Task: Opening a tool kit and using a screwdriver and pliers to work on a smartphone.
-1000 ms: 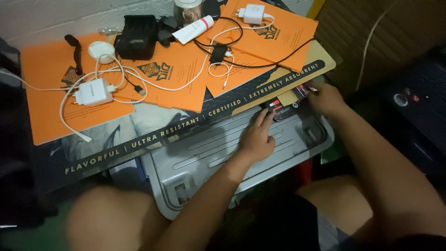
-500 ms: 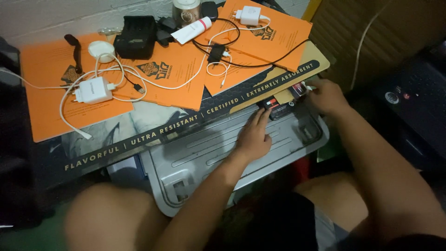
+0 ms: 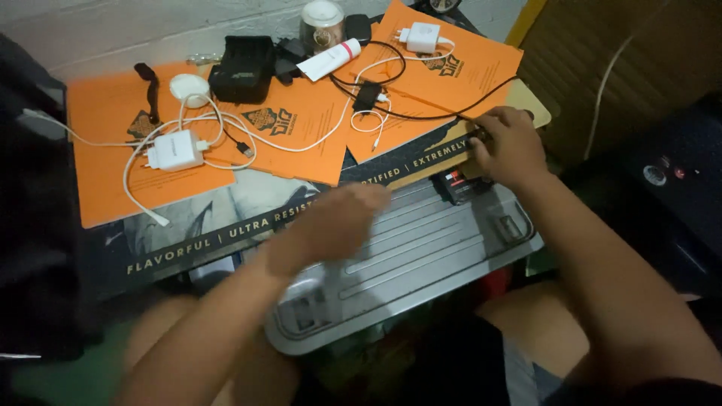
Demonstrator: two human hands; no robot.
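The left hand (image 3: 331, 225) hovers blurred, fingers loosely curled; the right hand (image 3: 510, 146) reaches forward, fingers bent.

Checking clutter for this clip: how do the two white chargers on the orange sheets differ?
The left charger lies on the left orange sheet, its white cable looping widely around it. The far charger sits on the rear sheet beside a black cable. Both are white, boxy and lie untouched by either hand.

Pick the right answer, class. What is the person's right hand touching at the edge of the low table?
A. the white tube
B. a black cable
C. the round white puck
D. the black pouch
B: the right hand rests on the black cable crossing the orange sheets, far from the tube, puck and pouch.
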